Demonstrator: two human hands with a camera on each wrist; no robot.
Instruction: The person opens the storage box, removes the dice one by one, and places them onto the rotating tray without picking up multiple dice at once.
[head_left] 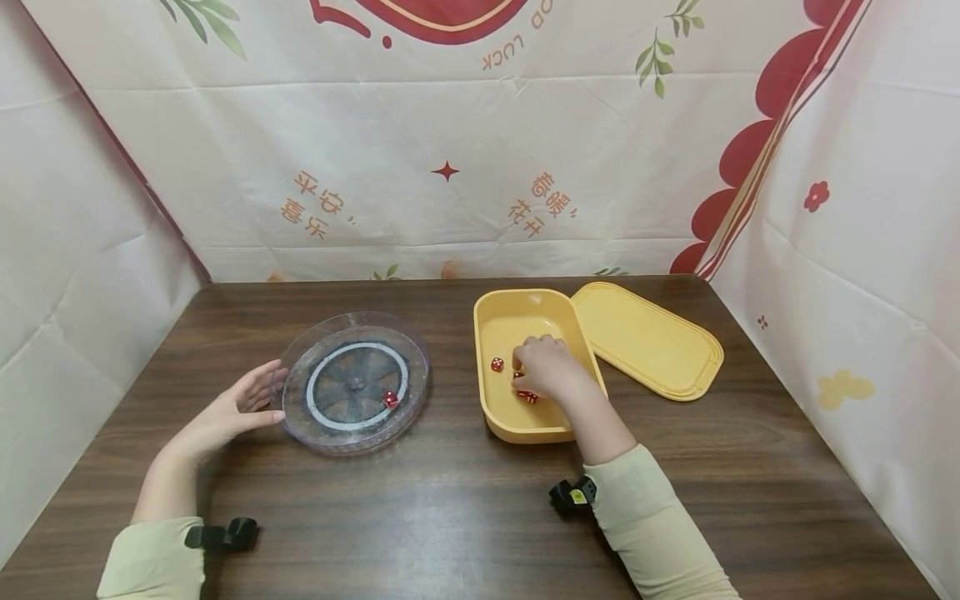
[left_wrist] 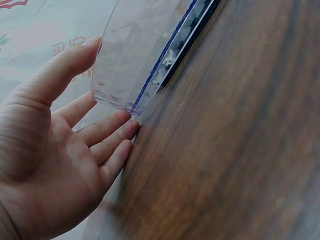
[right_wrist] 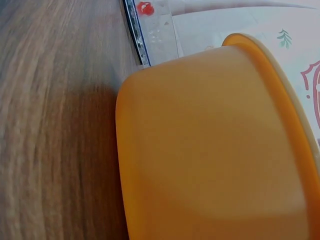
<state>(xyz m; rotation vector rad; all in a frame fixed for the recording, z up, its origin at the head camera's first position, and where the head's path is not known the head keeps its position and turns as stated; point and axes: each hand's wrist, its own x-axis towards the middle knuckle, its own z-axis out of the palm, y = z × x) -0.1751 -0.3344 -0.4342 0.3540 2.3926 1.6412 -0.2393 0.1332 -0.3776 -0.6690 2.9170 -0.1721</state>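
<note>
Your left hand (head_left: 228,417) lies with its fingers (left_wrist: 107,127) straight and released, their tips against the outer wall of the clear dish (head_left: 355,382), holding nothing. One red die (head_left: 390,399) sits inside the dish, on the far side of it from those fingers. The dish rests on the wooden surface (head_left: 450,508).

Your right hand (head_left: 546,367) reaches down into the yellow tub (head_left: 501,421), fingers curled toward its floor. A die (head_left: 527,397) shows just under those fingers and looks pinched, though the hand covers most of it, so I cannot tell for sure. Another die (head_left: 497,364) lies loose on the tub floor just left of your fingertips, apart from them. The yellow lid (head_left: 648,340) lies flat on the surface beyond the tub's right wall, touching it.
</note>
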